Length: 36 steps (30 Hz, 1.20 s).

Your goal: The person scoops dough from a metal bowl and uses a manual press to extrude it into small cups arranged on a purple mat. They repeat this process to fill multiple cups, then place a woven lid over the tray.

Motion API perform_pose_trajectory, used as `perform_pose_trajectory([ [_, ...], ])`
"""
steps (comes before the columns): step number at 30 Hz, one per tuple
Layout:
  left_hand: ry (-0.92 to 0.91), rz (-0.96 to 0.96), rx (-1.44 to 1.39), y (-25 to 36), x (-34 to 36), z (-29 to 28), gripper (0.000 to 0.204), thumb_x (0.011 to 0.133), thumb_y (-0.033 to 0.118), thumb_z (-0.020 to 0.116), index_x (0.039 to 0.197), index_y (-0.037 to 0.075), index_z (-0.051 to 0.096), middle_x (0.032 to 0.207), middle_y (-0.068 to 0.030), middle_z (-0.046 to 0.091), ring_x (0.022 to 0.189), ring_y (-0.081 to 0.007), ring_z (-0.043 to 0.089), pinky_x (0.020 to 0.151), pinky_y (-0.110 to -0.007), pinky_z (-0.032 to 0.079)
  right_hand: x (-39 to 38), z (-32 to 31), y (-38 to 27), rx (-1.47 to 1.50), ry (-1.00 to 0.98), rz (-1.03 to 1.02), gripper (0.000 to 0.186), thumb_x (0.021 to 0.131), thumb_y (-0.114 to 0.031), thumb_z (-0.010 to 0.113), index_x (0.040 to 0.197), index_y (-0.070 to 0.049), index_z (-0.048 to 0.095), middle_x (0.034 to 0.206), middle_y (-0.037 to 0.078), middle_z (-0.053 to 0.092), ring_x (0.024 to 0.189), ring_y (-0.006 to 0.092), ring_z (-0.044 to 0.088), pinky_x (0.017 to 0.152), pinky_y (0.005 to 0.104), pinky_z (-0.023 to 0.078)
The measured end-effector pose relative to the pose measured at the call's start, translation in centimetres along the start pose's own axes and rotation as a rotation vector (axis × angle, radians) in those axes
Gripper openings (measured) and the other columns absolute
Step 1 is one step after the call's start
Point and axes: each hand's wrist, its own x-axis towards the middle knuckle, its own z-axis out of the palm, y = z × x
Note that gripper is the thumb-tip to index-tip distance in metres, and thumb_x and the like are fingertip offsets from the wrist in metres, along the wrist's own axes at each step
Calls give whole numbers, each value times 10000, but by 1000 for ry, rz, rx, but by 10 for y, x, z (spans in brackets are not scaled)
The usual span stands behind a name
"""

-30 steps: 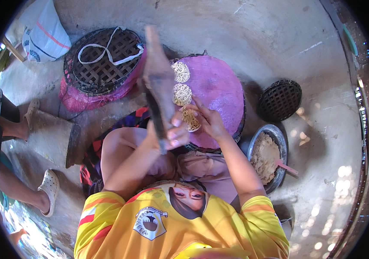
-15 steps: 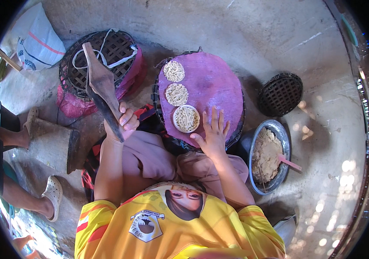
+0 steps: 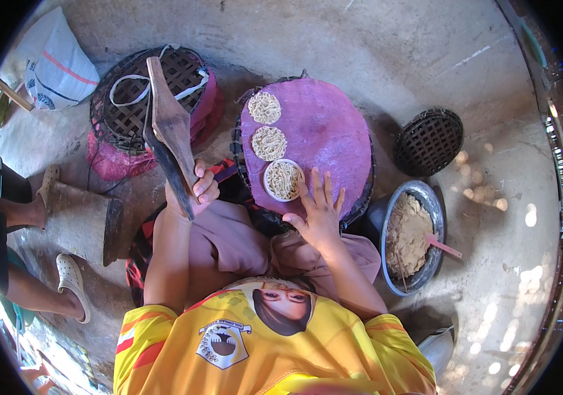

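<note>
- Head view: left hand (image 3: 197,187), fingers wrapped around a wooden press (image 3: 168,128).
- Right hand (image 3: 321,210), fingers spread, touches the noodle ring (image 3: 283,180) on a purple-covered basket (image 3: 334,131).

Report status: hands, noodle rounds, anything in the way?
Left hand gripping wooden press. Right hand open beside nearest noodle round on purple cloth. Nothing blocking.
</note>
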Motion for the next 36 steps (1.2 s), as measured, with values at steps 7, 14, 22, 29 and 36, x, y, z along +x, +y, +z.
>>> perform_pose_trajectory([
  [7,3,-1,14,0,0,1,340,877,346,426,913,23,527,625,-85,485,553,-210,470,528,-292,367,4,-8,-1,32,31,-18,811,726,-624,546,1329,-99,410,1440,181,224,1335,381,172,1007,638,112],
  [14,44,-8,8,-1,-1,0,375,884,358,377,895,17,532,610,-96,483,534,-224,466,514,-303,366,45,-9,7,357,-12,-176,1029,618,-326,776,1414,-69,176,1302,221,402,1185,395,395,996,517,254],
  [22,80,-13,-11,0,-3,0,390,877,365,373,887,9,531,599,-119,484,520,-245,470,503,-316,368,57,-11,10,380,-71,-160,1153,579,-319,788,1428,-74,47,1237,208,470,1149,365,437,958,493,283],
  [29,84,-23,-13,0,-1,1,398,875,369,380,884,2,532,597,-130,496,528,-260,492,504,-319,382,50,-9,10,299,19,-227,1134,571,-321,784,1422,-54,83,1203,177,495,1093,344,466,946,492,287],
  [36,76,-35,-12,1,-1,1,395,878,367,388,884,0,532,598,-131,501,532,-264,504,502,-316,390,35,-30,39,367,139,-109,1121,564,-292,782,1416,-38,99,1212,168,512,1123,333,469,943,483,292],
])
